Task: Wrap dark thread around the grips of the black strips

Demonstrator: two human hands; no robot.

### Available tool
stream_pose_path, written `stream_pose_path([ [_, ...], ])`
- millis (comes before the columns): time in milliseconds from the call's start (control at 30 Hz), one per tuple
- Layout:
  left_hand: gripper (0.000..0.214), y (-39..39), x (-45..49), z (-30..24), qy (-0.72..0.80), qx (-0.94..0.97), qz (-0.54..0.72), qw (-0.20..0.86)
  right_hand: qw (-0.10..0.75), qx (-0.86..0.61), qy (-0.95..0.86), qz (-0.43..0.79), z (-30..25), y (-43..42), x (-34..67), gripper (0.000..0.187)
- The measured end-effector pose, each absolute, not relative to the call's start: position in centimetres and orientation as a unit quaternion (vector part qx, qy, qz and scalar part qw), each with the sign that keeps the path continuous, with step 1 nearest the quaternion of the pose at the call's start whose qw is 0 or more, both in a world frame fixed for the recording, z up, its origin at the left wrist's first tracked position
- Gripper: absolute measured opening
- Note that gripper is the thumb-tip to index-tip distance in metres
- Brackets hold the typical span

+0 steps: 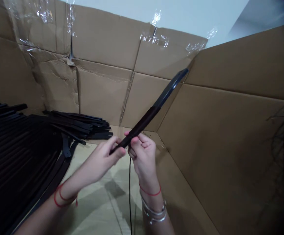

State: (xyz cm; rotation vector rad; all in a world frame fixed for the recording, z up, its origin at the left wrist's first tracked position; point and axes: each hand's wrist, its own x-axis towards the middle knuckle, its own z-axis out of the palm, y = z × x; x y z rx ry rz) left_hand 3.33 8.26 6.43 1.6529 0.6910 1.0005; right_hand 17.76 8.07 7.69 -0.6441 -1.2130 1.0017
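Note:
A long dark strap (146,118) slants up to the right in front of me. Its upper end is flat and glossy with a small hole, while the lower stretch is rounder and matte, as if wrapped or folded. My left hand (105,158) grips the bottom end between thumb and fingers. Just above it, my right hand (142,148) pinches the strap, its thumb on the near side. From beneath the right hand a thin dark cord (130,189) hangs down; where it starts is hidden.
Many similar dark strips lie in a large pile (17,156) on the left, and a smaller bundle (83,124) lies behind it. Tall cardboard walls (102,88) with clear tape enclose the pale work surface (100,195). Dark hair hangs at the right edge.

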Motion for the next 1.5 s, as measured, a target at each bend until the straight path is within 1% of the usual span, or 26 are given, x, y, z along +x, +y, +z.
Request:
stream_pose_path([
  [67, 0.044, 8.5, 3.4, 6.4, 0.31, 0.683, 0.468, 0.468, 0.676, -0.286, -0.524, 0.431, 7.7, 7.9, 17.5, 0.04],
  [133, 0.051, 8.7, 3.4, 6.5, 0.283, 0.698, 0.405, 0.519, 0.648, -0.278, -0.552, 0.445, 7.6, 7.7, 17.2, 0.039],
  [200, 0.054, 8.7, 3.3, 6.6, 0.262, 0.709, 0.361, 0.546, 0.664, -0.297, -0.564, 0.391, 7.6, 7.4, 17.0, 0.037],
  [267, 0.048, 8.6, 3.2, 6.8, 0.32, 0.7, 0.429, 0.472, 0.724, -0.322, -0.534, 0.296, 7.5, 7.3, 16.9, 0.038],
  [300, 0.046, 8.5, 3.3, 6.8, 0.355, 0.69, 0.464, 0.427, 0.739, -0.324, -0.519, 0.284, 7.4, 7.3, 16.9, 0.037],
  [367, 0.049, 8.5, 3.3, 6.8, 0.384, 0.683, 0.458, 0.421, 0.713, -0.297, -0.524, 0.358, 7.4, 7.5, 16.9, 0.034],
  [433, 0.056, 8.4, 3.4, 6.7, 0.339, 0.696, 0.378, 0.508, 0.67, -0.262, -0.541, 0.436, 7.4, 7.7, 17.0, 0.036],
  [467, 0.056, 8.3, 3.4, 6.7, 0.32, 0.702, 0.361, 0.524, 0.676, -0.259, -0.536, 0.435, 7.5, 7.7, 17.1, 0.036],
  [500, 0.053, 8.2, 3.4, 6.7, 0.321, 0.708, 0.378, 0.503, 0.699, -0.264, -0.523, 0.41, 7.5, 7.8, 17.2, 0.034],
  [567, 0.045, 7.9, 3.3, 6.9, 0.361, 0.718, 0.442, 0.399, 0.743, -0.279, -0.492, 0.358, 7.7, 7.7, 17.4, 0.03],
  [600, 0.043, 7.8, 3.2, 7.1, 0.372, 0.722, 0.446, 0.376, 0.737, -0.285, -0.495, 0.361, 7.7, 7.6, 17.6, 0.03],
  [700, 0.054, 7.9, 2.9, 7.4, 0.334, 0.741, 0.356, 0.461, 0.665, -0.305, -0.554, 0.397, 7.9, 7.5, 17.9, 0.033],
  [733, 0.054, 8.1, 2.9, 7.4, 0.335, 0.739, 0.347, 0.47, 0.664, -0.318, -0.558, 0.383, 7.9, 7.5, 17.9, 0.033],
  [800, 0.05, 8.5, 3.0, 7.2, 0.397, 0.725, 0.411, 0.385, 0.7, -0.328, -0.532, 0.345, 7.9, 7.6, 17.8, 0.031],
  [833, 0.049, 8.6, 3.1, 7.0, 0.424, 0.714, 0.439, 0.344, 0.71, -0.32, -0.519, 0.353, 7.9, 7.7, 17.7, 0.031],
  [867, 0.051, 8.6, 3.2, 6.8, 0.43, 0.708, 0.443, 0.342, 0.699, -0.305, -0.518, 0.386, 8.0, 7.7, 17.7, 0.033],
  [967, 0.056, 8.4, 3.3, 6.5, 0.334, 0.725, 0.374, 0.473, 0.634, -0.266, -0.539, 0.486, 8.0, 7.7, 17.8, 0.037],
  [1000, 0.053, 8.2, 3.3, 6.5, 0.312, 0.727, 0.376, 0.481, 0.644, -0.268, -0.535, 0.478, 8.0, 7.6, 17.8, 0.036],
  [1100, 0.046, 7.9, 3.2, 6.9, 0.345, 0.713, 0.453, 0.409, 0.711, -0.282, -0.501, 0.405, 8.0, 7.6, 17.9, 0.033],
  [1167, 0.053, 7.8, 3.1, 7.2, 0.348, 0.697, 0.426, 0.46, 0.689, -0.276, -0.521, 0.422, 7.9, 7.7, 17.9, 0.032],
  [1233, 0.058, 8.0, 3.0, 7.3, 0.333, 0.697, 0.381, 0.508, 0.667, -0.292, -0.554, 0.405, 7.8, 7.8, 17.8, 0.041],
  [1267, 0.056, 8.1, 2.9, 7.3, 0.347, 0.702, 0.391, 0.484, 0.682, -0.314, -0.554, 0.36, 7.7, 7.8, 17.7, 0.046],
  [1333, 0.05, 8.3, 2.9, 7.2, 0.409, 0.705, 0.449, 0.367, 0.729, -0.348, -0.525, 0.267, 7.7, 7.8, 17.5, 0.05],
  [1367, 0.05, 8.4, 2.9, 7.1, 0.433, 0.698, 0.463, 0.334, 0.733, -0.35, -0.518, 0.268, 7.7, 7.7, 17.4, 0.048],
  [1400, 0.051, 8.5, 2.9, 7.0, 0.441, 0.696, 0.452, 0.342, 0.721, -0.338, -0.524, 0.303, 7.7, 7.7, 17.4, 0.045],
  [1500, 0.057, 8.3, 2.4, 7.1, 0.352, 0.715, 0.343, 0.498, 0.653, -0.283, -0.557, 0.428, 7.8, 7.4, 17.5, 0.035],
])
